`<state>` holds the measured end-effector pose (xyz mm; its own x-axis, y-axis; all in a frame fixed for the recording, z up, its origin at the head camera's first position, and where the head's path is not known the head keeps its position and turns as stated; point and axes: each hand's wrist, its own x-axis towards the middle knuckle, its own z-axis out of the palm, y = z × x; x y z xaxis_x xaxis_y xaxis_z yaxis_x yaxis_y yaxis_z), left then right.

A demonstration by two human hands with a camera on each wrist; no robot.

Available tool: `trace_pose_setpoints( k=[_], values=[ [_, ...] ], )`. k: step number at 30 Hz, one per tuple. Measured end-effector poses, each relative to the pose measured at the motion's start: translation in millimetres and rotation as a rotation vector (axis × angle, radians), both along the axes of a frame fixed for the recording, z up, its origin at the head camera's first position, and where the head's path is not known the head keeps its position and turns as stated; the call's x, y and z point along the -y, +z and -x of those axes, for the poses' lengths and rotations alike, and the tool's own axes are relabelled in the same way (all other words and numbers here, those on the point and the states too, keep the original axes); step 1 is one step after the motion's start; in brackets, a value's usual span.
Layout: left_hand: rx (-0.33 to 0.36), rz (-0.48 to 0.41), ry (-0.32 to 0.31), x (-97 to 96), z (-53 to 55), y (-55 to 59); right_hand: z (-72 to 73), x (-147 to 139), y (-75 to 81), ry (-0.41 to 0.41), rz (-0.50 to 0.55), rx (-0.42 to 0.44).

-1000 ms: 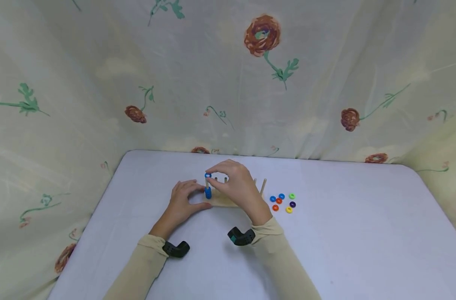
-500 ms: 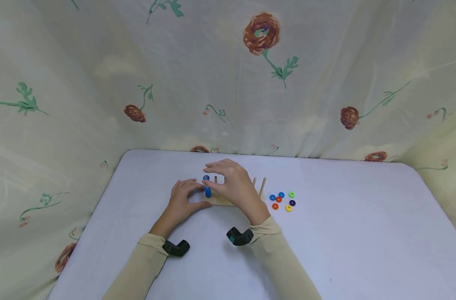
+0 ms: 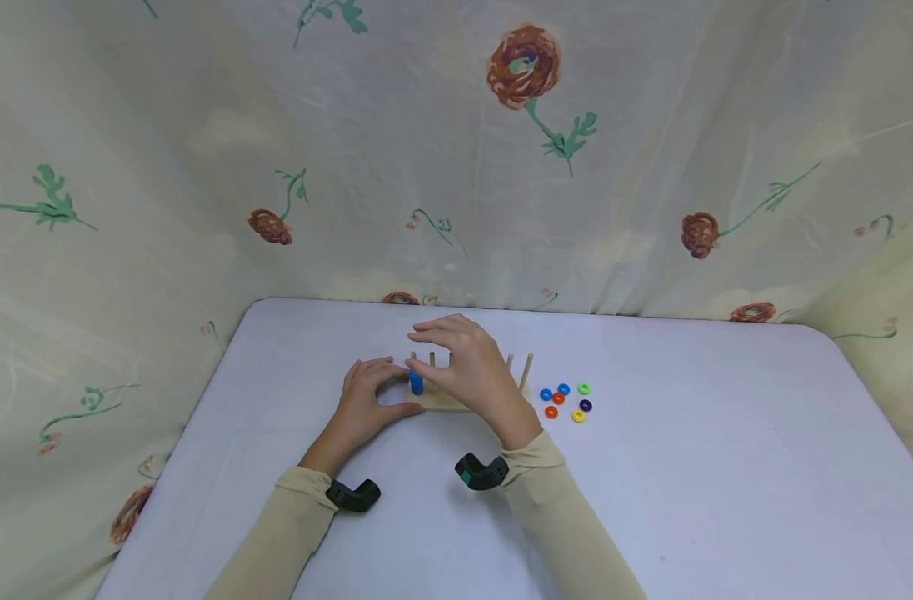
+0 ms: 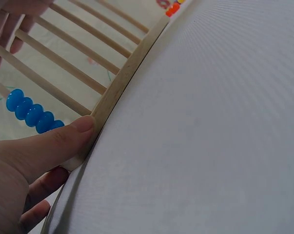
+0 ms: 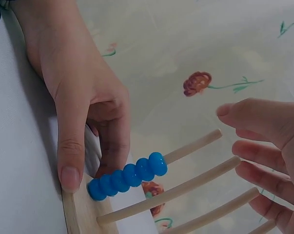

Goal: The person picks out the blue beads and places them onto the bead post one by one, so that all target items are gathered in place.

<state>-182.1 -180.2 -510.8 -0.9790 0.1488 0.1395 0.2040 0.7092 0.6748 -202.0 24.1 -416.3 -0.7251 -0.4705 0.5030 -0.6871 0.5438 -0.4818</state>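
Observation:
A wooden base [image 3: 445, 401] with several upright pegs stands in front of me. My left hand [image 3: 362, 398] grips its left end, thumb [image 5: 71, 158] on the front edge and fingers behind. The leftmost peg carries a stack of blue beads [image 5: 129, 175] that starts at the base; its bare upper part [image 5: 193, 146] sticks out above them. My right hand [image 3: 467, 367] hovers by the peg tops with thumb and fingers spread apart, holding nothing. In the head view it covers the middle pegs. The other pegs that show, such as the second peg [image 5: 171, 190], bear no beads.
Right of the base lie several loose beads: a green bead [image 3: 585, 388], a purple bead [image 3: 586, 406], a yellow bead [image 3: 579, 416], blue beads [image 3: 564, 389] and orange beads [image 3: 551, 412]. A flowered curtain [image 3: 614, 250] hangs behind the white table [image 3: 696, 467].
My right hand held a blue bead over the leftmost peg, then parted its fingers. The bead has slid down the peg onto the stack. The left hand stays in place.

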Motion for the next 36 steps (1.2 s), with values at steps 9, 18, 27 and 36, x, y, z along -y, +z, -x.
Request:
trace_pose_setpoints(
  k=[9, 18, 27, 36],
  values=[
    [-0.011, -0.008, -0.004, -0.7, -1.0, -0.9, 1.3, -5, 1.0, -0.008, 0.016, 0.007],
    [-0.044, -0.006, -0.015, -0.6, 0.2, 0.1, 3.4, -26, 7.0, -0.026, 0.032, 0.007],
    [-0.043, -0.005, -0.007, 0.4, 0.0, -1.4, 3.9, -60, 12.0, -0.046, 0.074, 0.013],
    [-0.047, -0.020, -0.004, 0.3, -0.5, -0.5, 3.6, -105, 8.9, -0.091, 0.086, -0.003]
  ],
)
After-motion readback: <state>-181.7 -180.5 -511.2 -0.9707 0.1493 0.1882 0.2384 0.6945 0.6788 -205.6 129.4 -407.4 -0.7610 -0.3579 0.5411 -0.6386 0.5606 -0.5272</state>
